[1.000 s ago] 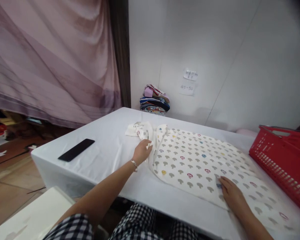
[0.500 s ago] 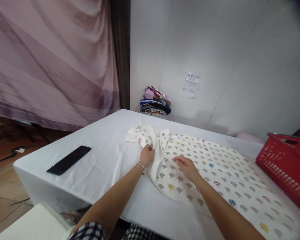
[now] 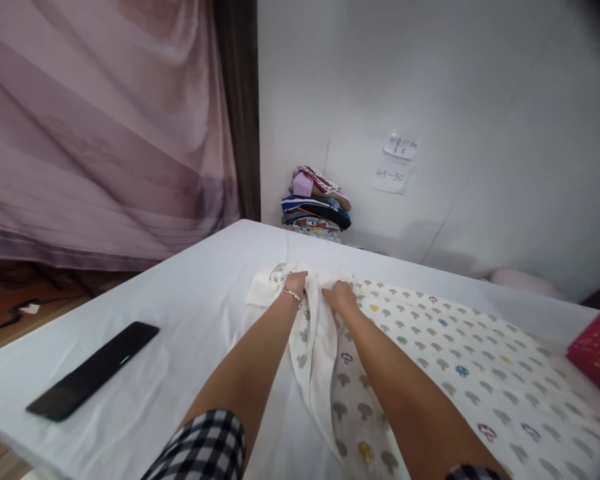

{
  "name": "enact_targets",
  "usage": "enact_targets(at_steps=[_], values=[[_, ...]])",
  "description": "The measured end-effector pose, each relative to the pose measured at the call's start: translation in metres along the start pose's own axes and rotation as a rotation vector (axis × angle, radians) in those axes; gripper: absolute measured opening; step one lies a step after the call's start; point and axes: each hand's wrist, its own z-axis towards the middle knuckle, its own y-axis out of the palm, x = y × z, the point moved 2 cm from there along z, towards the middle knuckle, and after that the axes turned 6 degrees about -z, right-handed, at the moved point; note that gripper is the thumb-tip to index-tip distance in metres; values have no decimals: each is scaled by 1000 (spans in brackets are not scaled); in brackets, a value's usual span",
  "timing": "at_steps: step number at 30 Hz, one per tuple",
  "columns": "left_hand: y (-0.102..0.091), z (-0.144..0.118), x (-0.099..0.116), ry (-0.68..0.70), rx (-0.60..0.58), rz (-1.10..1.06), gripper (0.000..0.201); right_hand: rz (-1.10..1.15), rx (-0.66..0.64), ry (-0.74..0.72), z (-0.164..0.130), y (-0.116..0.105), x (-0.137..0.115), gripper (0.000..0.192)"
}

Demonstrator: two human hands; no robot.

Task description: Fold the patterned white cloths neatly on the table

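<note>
The mushroom-print cloth is lying spread across the white-covered table, most of it flat and smooth toward the red basket, while the end farthest from the basket is sitting bunched and rumpled; both hands are working at that bunched end. The left hand, with a thin bracelet at the wrist, is closing its fingers over a raised fold of the cloth; the right hand is pressing down just beside it, fingers curled into the fabric, though whether it is truly pinching a fold or only resting on it I cannot tell.

Judging from how things are lying, the laying-out looks largely done, since the long stretch of cloth is sitting flat; the gathered end and the ridge of fabric running back from it between the forearms are still wanting straightening, and no fold across the whole piece is showing yet; so the work seems to be at an early to middle stage.

A black phone is lying on the table well apart from the cloth, on the side away from the basket; a stack of folded clothes is sitting beyond the cloth against the wall, near two paper notes.
</note>
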Motion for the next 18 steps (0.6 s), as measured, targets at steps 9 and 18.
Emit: enact_targets(at_steps=[9, 18], values=[[-12, -9, 10, 0, -53, -172, 31, 363, 92, -33, 11, 8, 34, 18], [-100, -146, 37, 558, -156, -24, 36, 899, 253, -468, -90, -60, -18, 31]])
